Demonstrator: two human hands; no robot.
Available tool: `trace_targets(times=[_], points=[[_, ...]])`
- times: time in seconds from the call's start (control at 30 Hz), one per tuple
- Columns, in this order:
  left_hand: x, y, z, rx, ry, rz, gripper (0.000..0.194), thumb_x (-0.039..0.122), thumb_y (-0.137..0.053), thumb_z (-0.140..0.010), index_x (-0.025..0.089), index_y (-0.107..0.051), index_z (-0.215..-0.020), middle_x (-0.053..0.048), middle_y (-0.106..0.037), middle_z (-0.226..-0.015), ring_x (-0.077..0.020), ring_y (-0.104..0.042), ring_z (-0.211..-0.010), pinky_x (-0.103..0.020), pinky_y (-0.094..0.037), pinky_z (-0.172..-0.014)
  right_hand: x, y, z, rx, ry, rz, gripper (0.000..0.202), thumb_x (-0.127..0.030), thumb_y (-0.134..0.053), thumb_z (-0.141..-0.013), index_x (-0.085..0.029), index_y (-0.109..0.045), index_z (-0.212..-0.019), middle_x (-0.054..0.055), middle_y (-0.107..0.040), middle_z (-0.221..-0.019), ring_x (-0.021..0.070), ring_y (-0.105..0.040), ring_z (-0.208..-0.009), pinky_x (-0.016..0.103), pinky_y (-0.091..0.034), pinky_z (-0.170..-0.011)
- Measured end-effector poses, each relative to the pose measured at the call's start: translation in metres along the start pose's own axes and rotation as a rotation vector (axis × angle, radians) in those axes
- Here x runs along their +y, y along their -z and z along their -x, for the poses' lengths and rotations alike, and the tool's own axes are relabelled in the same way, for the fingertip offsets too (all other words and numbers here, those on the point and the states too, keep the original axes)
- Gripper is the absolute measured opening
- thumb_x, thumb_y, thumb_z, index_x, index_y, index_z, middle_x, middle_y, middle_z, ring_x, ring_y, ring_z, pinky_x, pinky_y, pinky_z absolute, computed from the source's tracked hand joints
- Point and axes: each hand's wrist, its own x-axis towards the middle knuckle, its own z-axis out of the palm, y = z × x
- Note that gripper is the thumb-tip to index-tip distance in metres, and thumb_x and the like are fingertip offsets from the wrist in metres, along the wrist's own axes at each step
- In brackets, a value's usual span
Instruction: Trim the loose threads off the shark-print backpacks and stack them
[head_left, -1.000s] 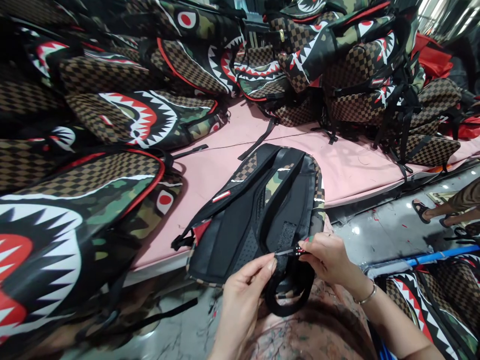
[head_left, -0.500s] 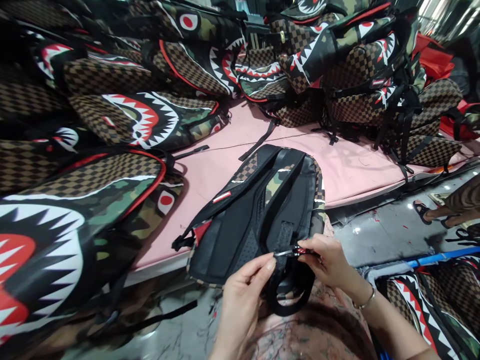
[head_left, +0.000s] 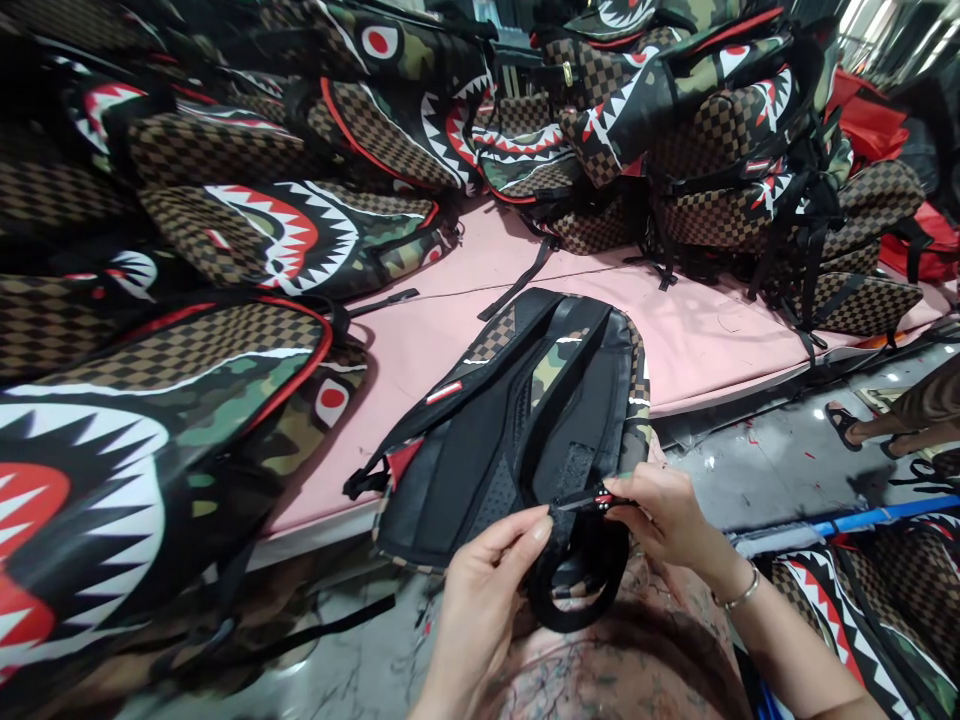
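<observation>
A backpack (head_left: 461, 500) lies front-down on the pink table, its black padded back and straps facing up. My right hand (head_left: 664, 510) is closed around small thread snips (head_left: 577, 501), with pointed metal blades aimed left and a bit of red near the grip. The snips are over the lower part of the backpack, by a black strap loop (head_left: 576, 615) that hangs toward me. My left hand (head_left: 495, 565) pinches thumb and forefinger together at the strap edge, close to the blade tips. Whether it holds a thread or the strap itself is too small to make out.
Checkered and camouflage backpacks with shark-mouth prints (head_left: 315, 240) are heaped along the back and left of the pink table (head_left: 720, 345). More bags (head_left: 832, 610) lie at lower right beside a blue bar (head_left: 862, 515). A person's sandalled feet (head_left: 847, 425) are on the floor at right.
My right hand and the snips have shifted slightly to the right and up, with the blades a little farther from my left fingertips. The left hand and backpack stay nearly still.
</observation>
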Motion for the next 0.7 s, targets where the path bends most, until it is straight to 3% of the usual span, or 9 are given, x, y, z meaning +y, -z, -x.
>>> trace_targets(times=[0.7], points=[[-0.0064,0.0010,-0.0028,-0.005,-0.041,-0.042,0.030,0.034,-0.077,-0.058,0.015,-0.072,-0.081,-0.003,-0.070,-0.070,-0.0144,-0.059,-0.069,-0.021,-0.047,-0.064,-0.0019,-0.0071,-0.0012,0.020,-0.047,-0.129,0.019,-0.032,-0.048,-0.088,-0.019,-0.059,-0.097,0.002,-0.060,-0.070,0.0131,-0.049,-0.059,0.025,-0.033,-0.056]])
